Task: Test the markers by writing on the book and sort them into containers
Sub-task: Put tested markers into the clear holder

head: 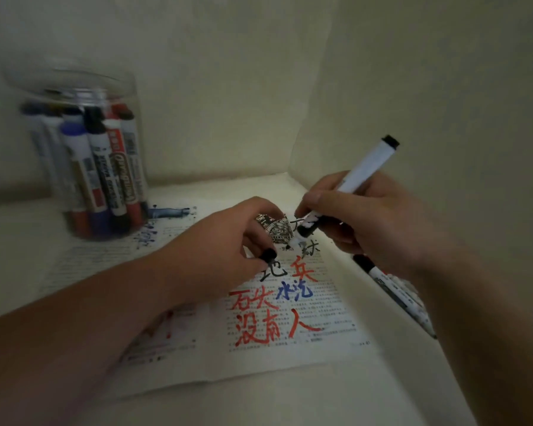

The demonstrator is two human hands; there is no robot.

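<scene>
The open book [290, 358] lies on the worktop [290, 401], its page marked with red, blue and black characters. A spare marker [394, 295] lies beside it, under the right wrist. The left hand [228, 241] pinches a black cap [268, 254] in its fingers; the right hand [366, 216] curls its fingers round a white marker [366, 167], tip at the page. Far left stands a clear jar [130, 96] of markers

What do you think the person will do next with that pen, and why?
Probably the left hand pushes its black cap back onto the marker in the right hand: black strokes already lie on the book beside the tip, so the test looks done.
</scene>
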